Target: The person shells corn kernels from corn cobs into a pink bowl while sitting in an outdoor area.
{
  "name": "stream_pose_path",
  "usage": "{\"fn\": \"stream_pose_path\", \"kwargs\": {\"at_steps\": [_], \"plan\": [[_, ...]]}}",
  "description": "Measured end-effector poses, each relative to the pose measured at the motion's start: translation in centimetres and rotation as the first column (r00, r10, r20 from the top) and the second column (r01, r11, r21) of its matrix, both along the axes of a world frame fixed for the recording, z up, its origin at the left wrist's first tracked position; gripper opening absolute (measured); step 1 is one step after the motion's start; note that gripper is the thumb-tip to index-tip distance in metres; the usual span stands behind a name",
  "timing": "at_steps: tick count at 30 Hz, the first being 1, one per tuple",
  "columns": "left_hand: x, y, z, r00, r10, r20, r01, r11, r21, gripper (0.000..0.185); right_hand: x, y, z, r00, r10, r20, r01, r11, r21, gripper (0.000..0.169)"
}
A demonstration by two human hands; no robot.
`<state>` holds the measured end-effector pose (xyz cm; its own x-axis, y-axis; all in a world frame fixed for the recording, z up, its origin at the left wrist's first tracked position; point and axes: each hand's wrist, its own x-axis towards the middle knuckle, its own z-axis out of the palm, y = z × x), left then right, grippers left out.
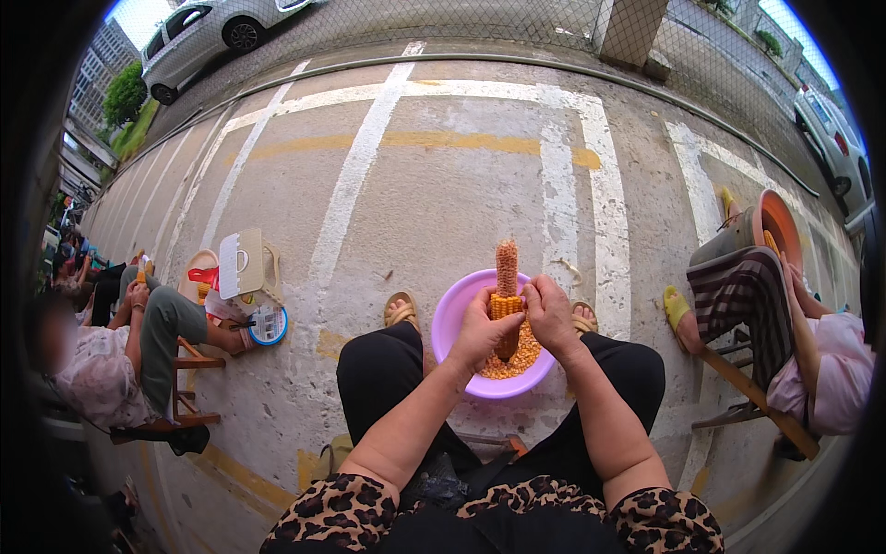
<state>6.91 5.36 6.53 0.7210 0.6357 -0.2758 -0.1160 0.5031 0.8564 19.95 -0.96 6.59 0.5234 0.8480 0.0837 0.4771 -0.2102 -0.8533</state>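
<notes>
A partly shelled ear of dried corn (507,305) points away from me over a lilac plastic basin (457,311). Its far end is bare cob, while yellow kernels still cover the middle. My left hand (481,329) grips the ear from the left, thumb laid across the kernels. My right hand (550,311) is at the ear's right side with fingers curled; whether it pinches the ear or only touches it I cannot tell. Loose corn kernels (512,363) lie in the basin below, which sits on the concrete between my sandalled feet.
At left, a seated person (124,353) holds corn near a beige plastic carrier box (242,260) and a blue-rimmed round lid (268,325). Another person (824,367) sits at right with an orange basin (779,221). A chain-link fence (471,28) runs ahead, with cars beyond.
</notes>
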Motion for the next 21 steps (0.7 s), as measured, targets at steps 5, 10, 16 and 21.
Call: {"fn": "stream_pose_path", "kwargs": {"at_steps": [5,10,16,21], "plan": [[-0.2,0.6,-0.9,0.994,0.110,0.004,-0.109,0.987,-0.116,0.033,0.8,-0.4,0.2,0.995,-0.019,0.101,0.026,0.997,-0.073,0.014],[-0.4,0.8,-1.2,0.994,0.106,0.014,-0.101,0.972,-0.210,0.032,0.5,-1.1,-0.2,0.939,0.129,0.320,-0.029,0.954,-0.298,0.012],[-0.3,0.6,-1.1,0.995,0.097,-0.022,-0.099,0.980,-0.172,0.035,0.0,-0.7,1.1,0.996,0.065,0.061,-0.057,0.991,-0.122,0.015],[-0.4,0.5,-1.4,0.999,-0.023,-0.047,0.016,0.990,-0.137,0.037,0.0,-0.2,1.0,0.943,0.104,-0.317,-0.105,0.994,0.013,0.015]]}}
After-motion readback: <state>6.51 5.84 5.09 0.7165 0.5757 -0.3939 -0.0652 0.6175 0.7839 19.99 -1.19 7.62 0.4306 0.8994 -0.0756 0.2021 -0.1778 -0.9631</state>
